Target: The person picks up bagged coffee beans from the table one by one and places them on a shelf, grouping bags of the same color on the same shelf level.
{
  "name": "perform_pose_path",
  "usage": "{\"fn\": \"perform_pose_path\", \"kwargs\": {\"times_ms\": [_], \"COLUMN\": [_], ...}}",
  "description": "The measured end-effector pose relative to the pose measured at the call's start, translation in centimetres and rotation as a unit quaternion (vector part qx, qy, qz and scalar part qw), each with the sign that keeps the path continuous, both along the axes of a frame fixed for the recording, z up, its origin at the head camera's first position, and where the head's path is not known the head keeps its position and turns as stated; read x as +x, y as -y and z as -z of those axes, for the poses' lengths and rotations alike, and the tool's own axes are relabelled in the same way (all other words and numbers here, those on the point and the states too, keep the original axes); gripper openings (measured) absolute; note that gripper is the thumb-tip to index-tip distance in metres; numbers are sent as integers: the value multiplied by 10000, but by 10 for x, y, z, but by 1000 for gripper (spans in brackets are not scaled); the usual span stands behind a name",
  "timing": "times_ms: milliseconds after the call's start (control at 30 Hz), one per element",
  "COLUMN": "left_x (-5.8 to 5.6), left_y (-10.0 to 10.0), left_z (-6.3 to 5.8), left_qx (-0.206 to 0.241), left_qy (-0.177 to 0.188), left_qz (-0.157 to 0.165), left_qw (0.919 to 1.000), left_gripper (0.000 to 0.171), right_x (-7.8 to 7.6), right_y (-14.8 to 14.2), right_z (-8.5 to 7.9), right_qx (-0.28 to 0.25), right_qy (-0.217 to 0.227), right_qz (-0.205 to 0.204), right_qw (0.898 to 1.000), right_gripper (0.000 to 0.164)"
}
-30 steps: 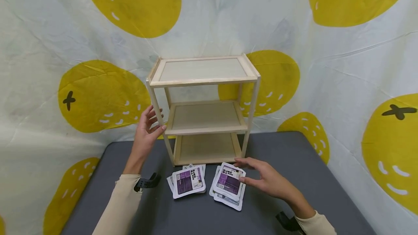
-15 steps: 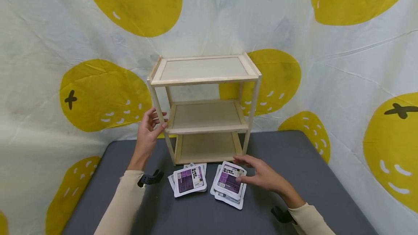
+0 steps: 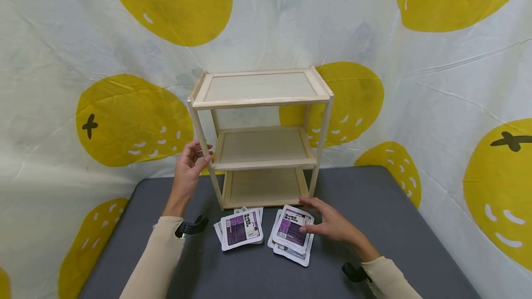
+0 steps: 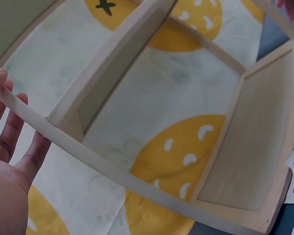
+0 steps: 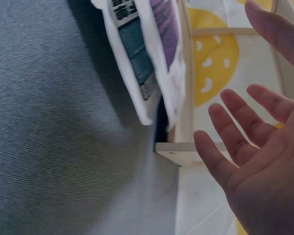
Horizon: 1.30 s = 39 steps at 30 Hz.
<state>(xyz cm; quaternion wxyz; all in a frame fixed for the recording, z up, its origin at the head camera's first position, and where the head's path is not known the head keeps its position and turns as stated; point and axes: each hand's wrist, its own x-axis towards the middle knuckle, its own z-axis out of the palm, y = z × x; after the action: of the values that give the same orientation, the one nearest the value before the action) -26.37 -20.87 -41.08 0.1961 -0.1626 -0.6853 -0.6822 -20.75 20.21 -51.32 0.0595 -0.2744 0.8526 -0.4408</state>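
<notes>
A light wooden three-tier shelf (image 3: 262, 166) stands upright at the back of the dark table. My left hand (image 3: 187, 174) holds its front left post (image 4: 95, 160), thumb and fingers on either side. Two small stacks of flat white packs lie before the shelf: a left stack (image 3: 241, 230) and a right stack (image 3: 292, 230), both with purple labels on top. My right hand (image 3: 332, 220) hovers at the right stack's right side, fingers spread. In the right wrist view its fingers (image 5: 235, 137) hold nothing, with the packs (image 5: 171, 44) apart from them.
The dark grey table (image 3: 349, 188) meets a pale cloth wall (image 3: 266, 22) printed with large yellow fruit, close behind and beside the shelf. The shelf's lower front edge (image 3: 266, 206) is right behind the packs. Both wrists wear dark bands (image 3: 192, 226).
My right forearm has shifted slightly left, and the right hand stays beside the right stack. The left hand keeps its place on the post. The shelf and packs have not moved.
</notes>
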Motion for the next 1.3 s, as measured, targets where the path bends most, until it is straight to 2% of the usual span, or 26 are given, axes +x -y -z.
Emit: {"fn": "perform_pose_path", "kwargs": {"times_ms": [133, 433, 633, 733, 867, 1100, 1200, 1300], "left_x": [0, 0, -2, -1, -1, -1, 0, 0], "left_y": [0, 1, 1, 2, 2, 2, 2, 2], "left_z": [1, 1, -1, -1, 1, 1, 1, 1], "left_qx": [-44, -108, -106, -177, -205, -201, -219, -261], "left_qy": [-17, 36, -25, 2, 19, 11, 31, 46], "left_qz": [-54, -70, -56, -74, -80, -81, -93, -123], "left_qw": [10000, 9999, 9999, 9998, 9998, 9998, 9997, 9996], "left_gripper": [45, 46, 45, 46, 45, 45, 46, 44], "right_x": [-2, -3, -3, -1, 1, 3, 3, 3], "right_y": [0, 5, 10, 12, 16, 21, 21, 18], "right_z": [11, 28, 37, 38, 37, 34, 33, 33], "right_qx": [-40, 378, 734, 732, 571, 468, 347, 184], "right_qy": [42, 129, -246, -356, -283, -133, -334, -732], "right_qz": [92, 754, 893, 948, 1103, 1274, 1156, 945], "right_qw": [9999, 9963, 9930, 9922, 9919, 9907, 9921, 9927], "right_gripper": [84, 86, 87, 82, 76, 76, 81, 84]}}
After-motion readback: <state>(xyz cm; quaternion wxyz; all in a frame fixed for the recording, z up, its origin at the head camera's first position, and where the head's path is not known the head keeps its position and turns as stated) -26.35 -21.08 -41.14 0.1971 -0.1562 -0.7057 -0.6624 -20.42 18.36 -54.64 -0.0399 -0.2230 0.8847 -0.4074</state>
